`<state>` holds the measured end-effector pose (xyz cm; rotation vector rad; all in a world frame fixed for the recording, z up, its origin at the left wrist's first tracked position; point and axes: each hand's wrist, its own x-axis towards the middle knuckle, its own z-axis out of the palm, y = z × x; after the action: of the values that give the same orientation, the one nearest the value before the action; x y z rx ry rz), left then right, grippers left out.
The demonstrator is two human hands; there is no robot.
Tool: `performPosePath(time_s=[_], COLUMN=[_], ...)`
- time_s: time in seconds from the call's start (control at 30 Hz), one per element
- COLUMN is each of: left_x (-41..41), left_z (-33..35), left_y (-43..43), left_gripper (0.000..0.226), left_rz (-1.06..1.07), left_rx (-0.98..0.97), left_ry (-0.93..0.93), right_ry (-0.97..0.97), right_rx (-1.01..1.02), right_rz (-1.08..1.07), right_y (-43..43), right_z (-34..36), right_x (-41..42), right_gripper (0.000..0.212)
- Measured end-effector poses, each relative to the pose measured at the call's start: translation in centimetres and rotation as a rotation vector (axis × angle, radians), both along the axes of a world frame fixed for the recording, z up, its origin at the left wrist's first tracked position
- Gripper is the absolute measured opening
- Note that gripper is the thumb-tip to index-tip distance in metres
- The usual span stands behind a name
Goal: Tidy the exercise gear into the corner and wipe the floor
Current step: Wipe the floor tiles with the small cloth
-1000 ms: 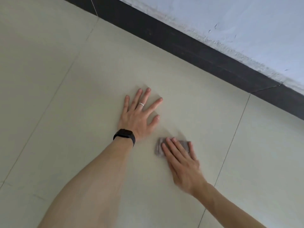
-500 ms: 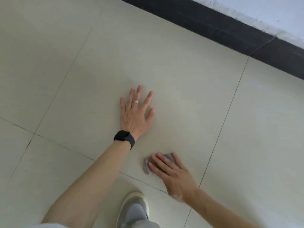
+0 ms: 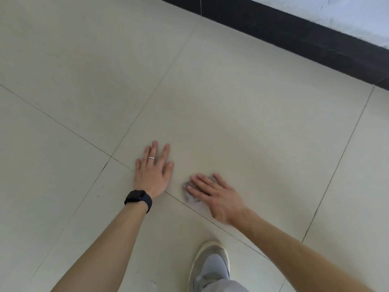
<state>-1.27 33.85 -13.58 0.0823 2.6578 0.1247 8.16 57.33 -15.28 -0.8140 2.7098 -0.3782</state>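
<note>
My left hand (image 3: 153, 171), with a ring and a black watch on the wrist, lies flat on the pale floor tiles (image 3: 252, 127) with fingers spread. Just to its right, my right hand (image 3: 212, 194) presses a small grey cloth (image 3: 190, 198) onto the floor with straight fingers. Most of the cloth is hidden under the palm and fingers; only its left edge shows. No exercise gear is in view.
A black skirting board (image 3: 294, 32) runs along the white wall (image 3: 347, 11) at the top right. My grey shoe (image 3: 212, 268) stands on the tiles at the bottom, just behind my right hand. Thin grout lines cross the floor.
Both hands have moved back from the wall toward me, the right hand sliding the cloth along the tiles. My shoe has come into view.
</note>
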Motion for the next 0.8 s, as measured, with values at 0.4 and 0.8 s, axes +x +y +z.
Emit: performPosePath(time_s=[0.4, 0.8], left_x=[-7.8, -19.4], left_z=[-0.4, -3.0], left_y=[6.1, 13.1], left_gripper=[0.055, 0.062], left_rz=[-0.136, -0.106], left_rx=[0.102, 0.137], left_ry=[0.276, 0.263], right_ry=[0.113, 0.181], right_rx=[0.048, 0.093], right_rz=[0.127, -0.344], right_y=[4.4, 11.0], right_z=[-0.5, -0.8], right_x=[-5.8, -9.0], right_gripper=[0.078, 0.081])
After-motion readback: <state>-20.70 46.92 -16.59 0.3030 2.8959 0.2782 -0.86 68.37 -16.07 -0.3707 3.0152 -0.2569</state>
